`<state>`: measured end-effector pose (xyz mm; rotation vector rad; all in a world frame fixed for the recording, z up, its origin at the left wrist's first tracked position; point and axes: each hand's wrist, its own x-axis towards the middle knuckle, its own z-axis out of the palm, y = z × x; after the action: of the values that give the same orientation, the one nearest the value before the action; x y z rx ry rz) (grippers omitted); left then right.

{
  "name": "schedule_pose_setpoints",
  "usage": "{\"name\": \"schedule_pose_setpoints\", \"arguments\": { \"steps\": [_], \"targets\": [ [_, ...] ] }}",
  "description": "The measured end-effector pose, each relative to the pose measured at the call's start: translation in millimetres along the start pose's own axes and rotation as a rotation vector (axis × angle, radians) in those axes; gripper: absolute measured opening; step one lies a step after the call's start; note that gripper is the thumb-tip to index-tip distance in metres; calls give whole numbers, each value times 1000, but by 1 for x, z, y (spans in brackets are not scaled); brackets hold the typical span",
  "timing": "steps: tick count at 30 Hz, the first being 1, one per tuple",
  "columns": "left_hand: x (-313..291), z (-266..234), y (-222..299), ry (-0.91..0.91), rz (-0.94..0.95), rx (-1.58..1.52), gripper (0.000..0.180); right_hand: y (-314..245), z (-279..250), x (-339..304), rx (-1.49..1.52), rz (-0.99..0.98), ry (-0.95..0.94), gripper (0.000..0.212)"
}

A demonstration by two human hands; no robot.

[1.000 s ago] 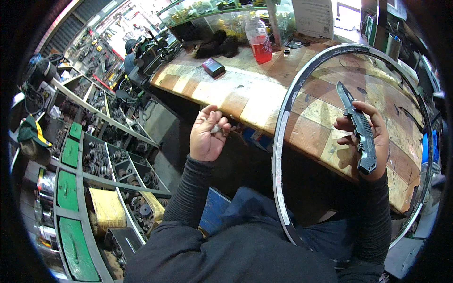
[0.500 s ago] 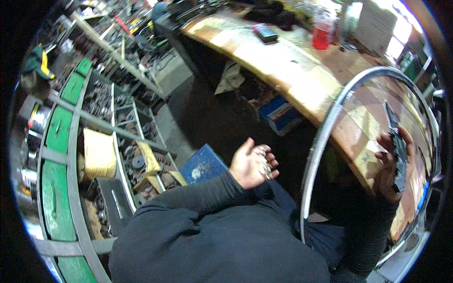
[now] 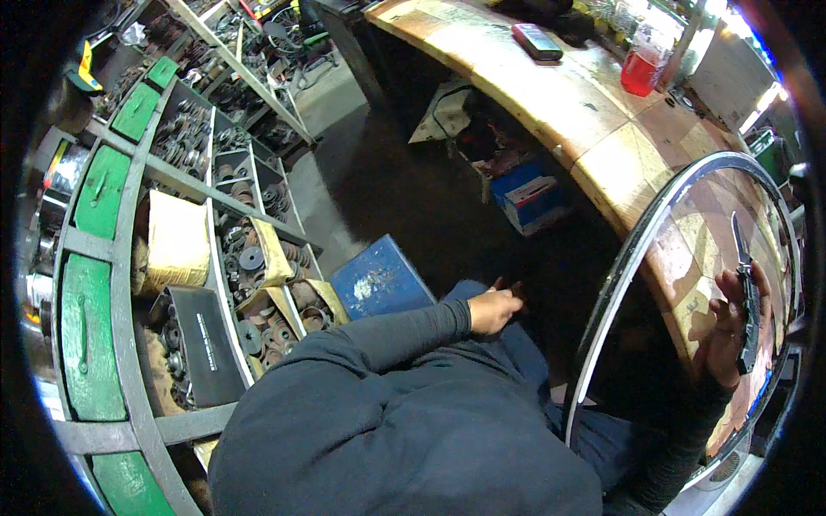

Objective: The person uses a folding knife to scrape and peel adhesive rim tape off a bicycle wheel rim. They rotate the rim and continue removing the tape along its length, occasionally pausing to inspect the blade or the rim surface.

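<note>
The open knife (image 3: 749, 320) is clasped in the right hand (image 3: 725, 334), framed by the rim (image 3: 613, 298). The left hand (image 3: 493, 311) is held left of the rim, apart from it and partly curled; whether anything is gripped cannot be told.

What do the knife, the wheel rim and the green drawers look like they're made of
Knife: likely steel blade, greyish sheen; dark handle, metal or plastic. Wheel rim: probably metal, black with a shiny pale band. Green drawers: perhaps painted wood, judging by glossy, uneven paint.
</note>
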<state>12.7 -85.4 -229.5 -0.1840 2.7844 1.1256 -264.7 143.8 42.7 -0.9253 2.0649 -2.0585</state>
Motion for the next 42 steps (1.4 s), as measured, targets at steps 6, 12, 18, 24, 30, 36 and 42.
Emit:
{"name": "schedule_pose_setpoints", "arguments": {
  "steps": [6,12,18,24,30,36,42],
  "targets": [
    [42,-23,9,-86,-123,493,50,-15,4,-5,-37,-9,-15,67],
    [78,-22,41,-202,-236,358,75,-12,3,-3,79,-7,-31,60],
    [31,-57,110,-790,40,348,75,-15,6,-8,90,29,24,66],
    [-25,-70,45,-348,116,514,70,-11,13,-11,186,-21,4,61],
    [-48,-56,17,-278,146,437,58,-10,11,-7,231,64,7,64],
    [-76,-57,15,9,223,339,50,-9,11,-9,234,44,7,53],
    [-76,-68,29,152,170,211,18,-11,10,-7,273,61,-7,43]
  ]
}}
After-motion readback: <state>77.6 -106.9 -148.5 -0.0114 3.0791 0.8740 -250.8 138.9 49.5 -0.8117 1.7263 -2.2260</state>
